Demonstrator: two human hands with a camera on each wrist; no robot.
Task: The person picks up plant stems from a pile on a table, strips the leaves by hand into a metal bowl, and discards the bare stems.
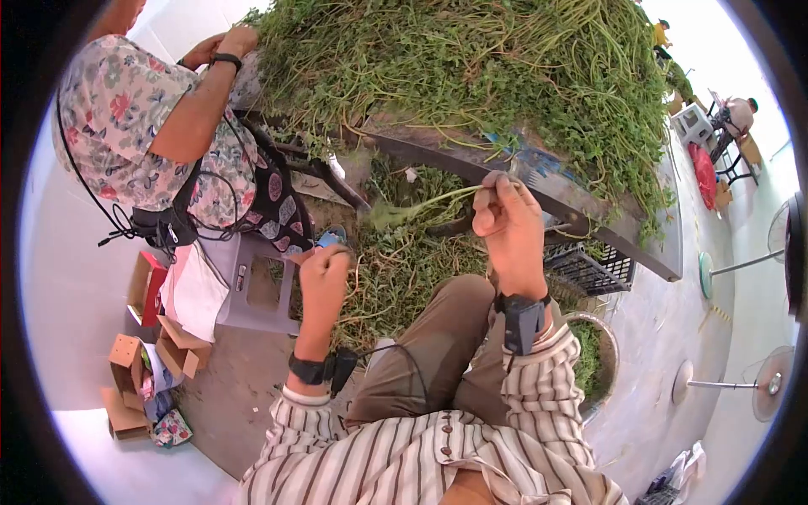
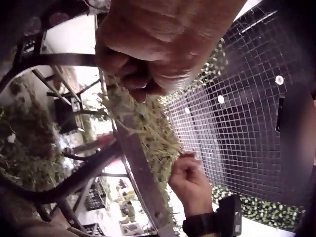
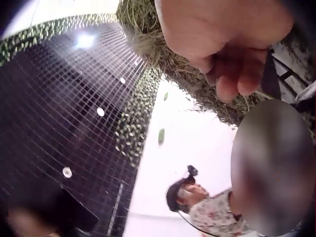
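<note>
My right hand (image 1: 509,223) is raised near the table's front edge and pinches the end of a thin green herb stalk (image 1: 438,200) between thumb and fingertips. The stalk stretches left, its blurred leafy tip hanging over the floor. My left hand (image 1: 324,278) is lower and to the left, its fingers curled and nothing visible in them. In the left wrist view, those curled fingers (image 2: 131,74) show close up, with greenery behind them. A large heap of leafy herbs (image 1: 471,67) covers the table (image 1: 421,143) before me.
More herbs (image 1: 387,278) litter the floor between my knees and the table. Below the table sits a black crate (image 1: 593,268); a round basket (image 1: 610,353) stands right of my legs. A person in a floral shirt (image 1: 126,118) works at left, beside a grey stool (image 1: 252,286) and cardboard boxes (image 1: 126,362).
</note>
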